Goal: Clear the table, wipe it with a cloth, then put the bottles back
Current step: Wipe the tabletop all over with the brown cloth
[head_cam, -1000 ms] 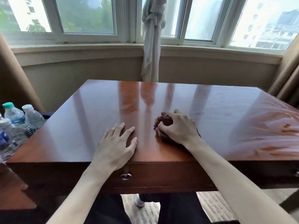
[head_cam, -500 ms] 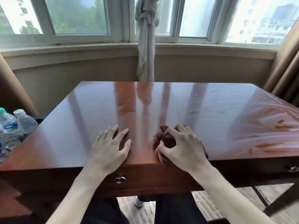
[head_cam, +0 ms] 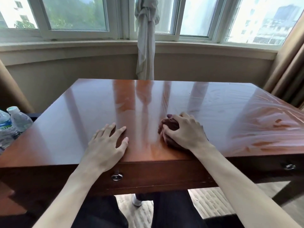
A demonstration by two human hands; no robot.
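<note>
Your right hand (head_cam: 184, 131) pushed cloth (head_cam: 170, 127) forward since half-second ago, fingers curled gripping it. Left hand (head_cam: 107, 142) flat, fingers spread. Unwiped table (head_cam: 98, 102) lies ahead-left of fingers.

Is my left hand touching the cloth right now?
Apart. The head view shows bare table between the left hand and the cloth under the right hand.

Dark brown cloth (head_cam: 169, 127), reddish-brown table (head_cam: 92, 112)
</note>
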